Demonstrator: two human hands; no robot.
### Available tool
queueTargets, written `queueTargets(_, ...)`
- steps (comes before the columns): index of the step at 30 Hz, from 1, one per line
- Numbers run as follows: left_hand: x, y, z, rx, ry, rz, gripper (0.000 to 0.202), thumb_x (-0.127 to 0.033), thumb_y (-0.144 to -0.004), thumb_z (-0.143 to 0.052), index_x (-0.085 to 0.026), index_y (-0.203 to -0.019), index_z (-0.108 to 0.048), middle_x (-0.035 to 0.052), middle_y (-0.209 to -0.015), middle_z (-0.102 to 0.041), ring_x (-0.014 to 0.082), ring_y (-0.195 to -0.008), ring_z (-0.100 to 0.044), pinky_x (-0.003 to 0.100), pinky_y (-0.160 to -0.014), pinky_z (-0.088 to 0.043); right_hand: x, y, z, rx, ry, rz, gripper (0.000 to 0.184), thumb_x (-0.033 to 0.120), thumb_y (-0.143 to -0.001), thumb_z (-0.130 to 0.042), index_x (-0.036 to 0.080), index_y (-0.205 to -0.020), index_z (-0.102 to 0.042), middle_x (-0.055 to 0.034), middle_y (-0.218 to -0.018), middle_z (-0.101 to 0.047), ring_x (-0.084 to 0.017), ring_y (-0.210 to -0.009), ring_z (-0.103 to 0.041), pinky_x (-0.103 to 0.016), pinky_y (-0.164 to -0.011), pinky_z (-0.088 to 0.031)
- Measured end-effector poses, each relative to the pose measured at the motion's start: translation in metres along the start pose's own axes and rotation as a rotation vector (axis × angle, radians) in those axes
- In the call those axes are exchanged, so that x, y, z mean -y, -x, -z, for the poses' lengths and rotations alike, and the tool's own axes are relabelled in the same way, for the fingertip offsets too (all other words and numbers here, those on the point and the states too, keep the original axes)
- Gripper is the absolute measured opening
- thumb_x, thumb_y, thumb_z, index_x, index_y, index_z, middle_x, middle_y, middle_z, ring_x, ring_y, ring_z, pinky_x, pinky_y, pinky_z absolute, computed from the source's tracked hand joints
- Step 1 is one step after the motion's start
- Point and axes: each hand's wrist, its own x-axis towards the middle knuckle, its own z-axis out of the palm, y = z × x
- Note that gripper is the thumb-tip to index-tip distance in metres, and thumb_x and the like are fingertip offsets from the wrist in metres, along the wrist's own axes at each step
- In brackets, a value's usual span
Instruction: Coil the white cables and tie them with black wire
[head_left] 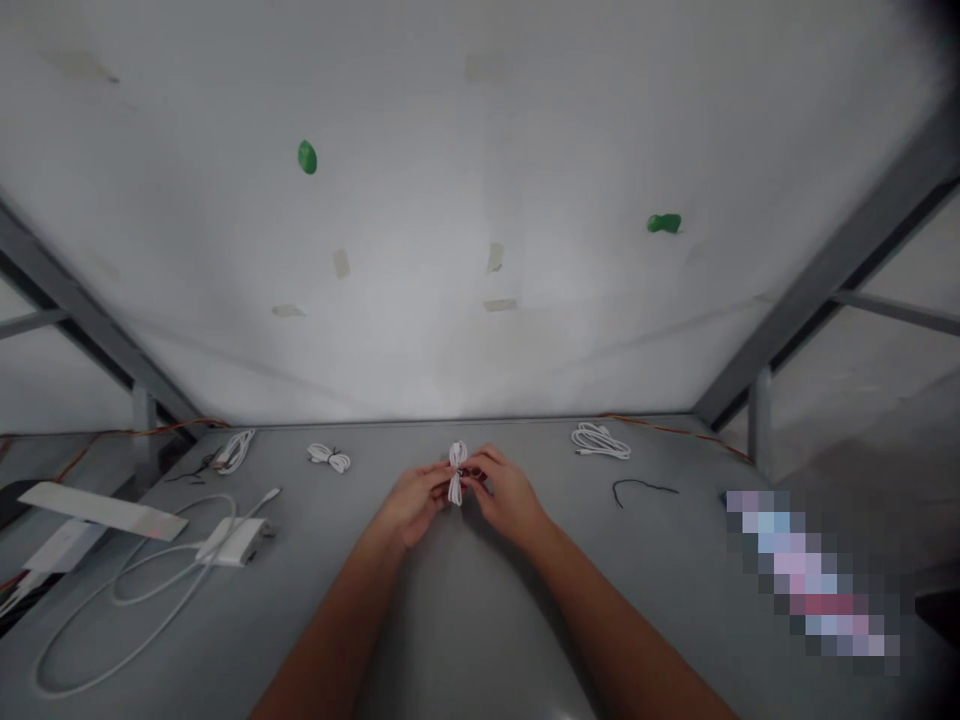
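Between my two hands, at the middle of the table, a bundled white cable (pixel 456 487) stands upright, gathered at its waist by a dark tie. My left hand (pixel 412 503) is closed on the bundle from the left, fingertips at its middle. From the right, my right hand (pixel 506 493) pinches at the dark tie with thumb and fingers. The tie's ends are mostly hidden by the fingers. Left of my hands lies another white cable (pixel 328 458), bound with a black tie. To the right rest a coiled white cable (pixel 600 441) and a loose black tie (pixel 645 487).
At the left lie a coiled white cable (pixel 237 452), a white charger (pixel 234 541) with a long looped cord, and a pale flat strip (pixel 101 510). A pixelated object (pixel 810 575) is at the right. A white wall (pixel 465 360) rises behind the grey table (pixel 480 640).
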Motion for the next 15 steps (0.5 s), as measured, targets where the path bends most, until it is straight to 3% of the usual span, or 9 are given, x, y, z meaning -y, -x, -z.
queueTargets(10,0.0025,-0.0003,0.0057,0.039,-0.045,0.03,0.029,-0.034,-0.067,-0.088,-0.015,-0.089,-0.081,0.0126,-0.094,-0.079,0.0213,-0.084,-0.071,0.032,-0.082,-0.052,-0.0037,0.0018,-0.0012,0.063,0.144,0.045,0.026,0.009,-0.096,-0.05,0.023,-0.097,-0.072,-0.0082,-0.098,-0.068,-0.021,-0.091,-0.063,-0.033,-0.084,-0.049)
queueTargets(15,0.002,0.0024,0.0032,0.043,-0.095,0.042,0.037,-0.037,-0.063,-0.092,-0.012,-0.089,-0.081,0.0162,-0.096,-0.079,0.0222,-0.083,-0.071,0.033,-0.082,-0.053,-0.0001,0.0052,-0.0039,0.082,0.315,0.026,0.02,0.009,-0.094,-0.05,0.02,-0.091,-0.066,-0.0103,-0.095,-0.065,-0.022,-0.085,-0.06,-0.032,-0.076,-0.045)
